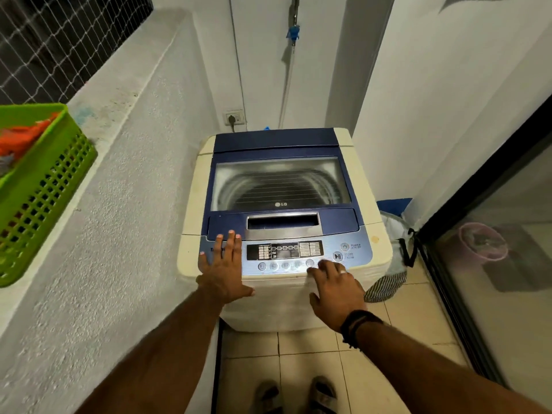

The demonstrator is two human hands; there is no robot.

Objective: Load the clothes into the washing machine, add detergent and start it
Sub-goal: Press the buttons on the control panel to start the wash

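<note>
Head cam, looking down at a top-load washing machine [283, 222] wedged into a corner, cream body with a blue lid [279, 174] that's closed; you can see the drum through the window, too blurry to tell what's in it. Left hand [222, 271] lies flat on the left end of the control panel [285, 253], fingers [231, 243] straight and slightly apart, tips reaching the front edge of the lid, holding nothing. Right hand [336, 289] is at the row of round buttons near the panel's front edge, fingers loosely bent and gripping nothing, fingertips on or just above the buttons, can't tell which. There's a ring on that hand and a dark band on the wrist. Green basket [44, 186] with something orange in it sits up on the ledge to the left, well apart from the machine. A laundry bag [394, 258] is squeezed in on the floor just beside the machine's right side.
</note>
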